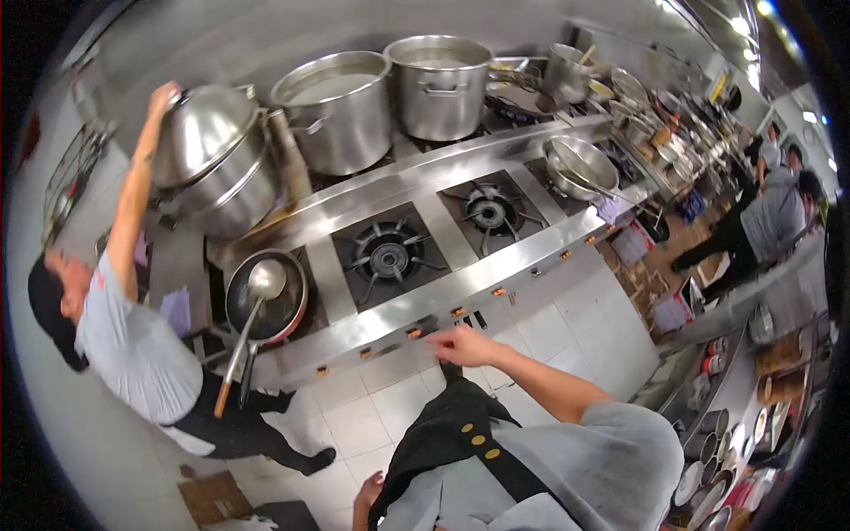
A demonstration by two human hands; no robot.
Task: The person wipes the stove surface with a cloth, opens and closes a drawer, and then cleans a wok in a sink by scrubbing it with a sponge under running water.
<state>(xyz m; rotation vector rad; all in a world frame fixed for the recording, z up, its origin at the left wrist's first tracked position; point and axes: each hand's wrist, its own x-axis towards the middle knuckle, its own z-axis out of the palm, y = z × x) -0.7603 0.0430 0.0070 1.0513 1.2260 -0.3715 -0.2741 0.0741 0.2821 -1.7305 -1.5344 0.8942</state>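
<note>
My right hand (466, 346) reaches out in front of the stove (531, 245), its fingertips right by a control knob (413, 333) on the front panel. The fingers are loosely bent and apart, and nothing shows in them. Low beside my dark apron (443, 434) hangs my left hand (369, 492), partly hidden by the cloth, with its fingers mostly out of sight. Behind the knobs are two bare gas burners (390, 257). To their left sits a wok (290, 305) with a wooden-handled ladle (266, 281) resting in it.
At the left, a co-worker (146, 354) holds the domed lid (208, 124) of a large steamer pot (232, 190). Two tall stockpots (341, 124) stand behind the burners. A pan (584, 159) sits further right. Other people (770, 221) stand in the right background near shelves of dishes (726, 451).
</note>
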